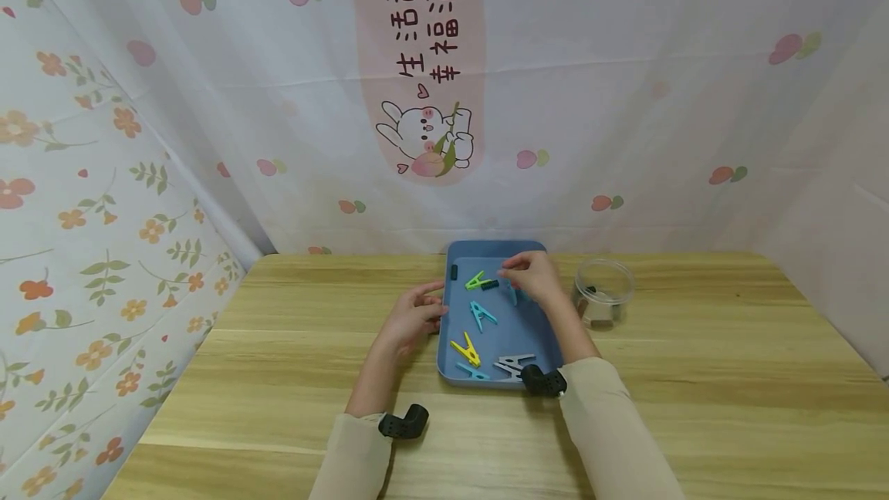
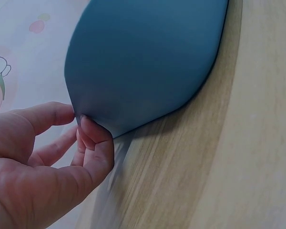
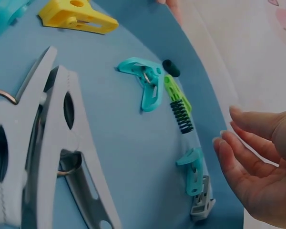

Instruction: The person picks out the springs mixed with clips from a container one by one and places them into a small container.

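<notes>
A blue tray [image 1: 500, 330] holds several clothespins. Against its left wall is my left hand [image 1: 413, 315]; in the left wrist view its fingertips pinch the tray's rim. Over the tray's far right part hovers my right hand [image 1: 533, 276], fingers loosely bent and nothing between them in the right wrist view. Beneath it lies a turquoise clothespin [image 3: 194, 171] beside a grey clothespin [image 3: 202, 199]. A dark ribbed, coil-like piece [image 3: 181, 116] touches a lime-green clothespin [image 3: 176, 90]. Another turquoise clothespin [image 1: 481, 315] lies mid-tray, and a small dark cylinder [image 1: 454, 272] by the left wall.
Nearer in the tray are a yellow clothespin [image 1: 468, 349], a turquoise clothespin [image 1: 472, 370] and grey clothespins [image 1: 514, 363]. A clear round jar [image 1: 603, 292] with dark bits inside stands right of the tray on the wooden table [image 1: 722, 376]. A printed curtain [image 1: 590, 99] hangs behind.
</notes>
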`<state>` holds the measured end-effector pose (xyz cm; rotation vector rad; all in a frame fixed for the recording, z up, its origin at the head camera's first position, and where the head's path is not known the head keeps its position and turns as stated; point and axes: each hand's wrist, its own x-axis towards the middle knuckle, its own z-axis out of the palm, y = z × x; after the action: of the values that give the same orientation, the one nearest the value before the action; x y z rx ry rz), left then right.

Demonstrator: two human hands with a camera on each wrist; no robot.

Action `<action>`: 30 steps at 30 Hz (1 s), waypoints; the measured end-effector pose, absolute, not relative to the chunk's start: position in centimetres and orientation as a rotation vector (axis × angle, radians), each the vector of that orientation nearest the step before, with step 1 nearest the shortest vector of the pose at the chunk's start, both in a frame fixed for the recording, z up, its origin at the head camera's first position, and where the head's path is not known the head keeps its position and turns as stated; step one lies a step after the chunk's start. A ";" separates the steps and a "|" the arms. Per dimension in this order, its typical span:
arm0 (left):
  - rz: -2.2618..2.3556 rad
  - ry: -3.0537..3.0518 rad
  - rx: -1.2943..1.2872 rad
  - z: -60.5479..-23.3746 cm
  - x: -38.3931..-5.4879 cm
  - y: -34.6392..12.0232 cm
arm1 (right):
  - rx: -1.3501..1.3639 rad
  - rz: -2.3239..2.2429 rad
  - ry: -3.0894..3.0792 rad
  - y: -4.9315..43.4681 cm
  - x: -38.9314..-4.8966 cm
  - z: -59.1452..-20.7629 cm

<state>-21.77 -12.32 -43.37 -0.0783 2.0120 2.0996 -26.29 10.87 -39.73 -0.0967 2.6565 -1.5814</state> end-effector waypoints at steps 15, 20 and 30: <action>2.100 2.014 -0.053 -43.4 -21.8 -12.4 | -0.079 -1.511 2.645 10.4 -27.2 -40.4; 2.102 2.003 -0.064 -43.3 -21.7 -12.4 | -0.073 -1.417 2.696 10.3 -27.4 -40.8; 2.104 2.010 -0.068 -43.4 -21.8 -12.3 | -0.078 -1.345 2.773 9.9 -27.5 -41.6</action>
<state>-21.80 -12.33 -43.45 -0.0685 2.0101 2.1036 -27.53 9.86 -41.59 -0.0784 2.7730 -1.3454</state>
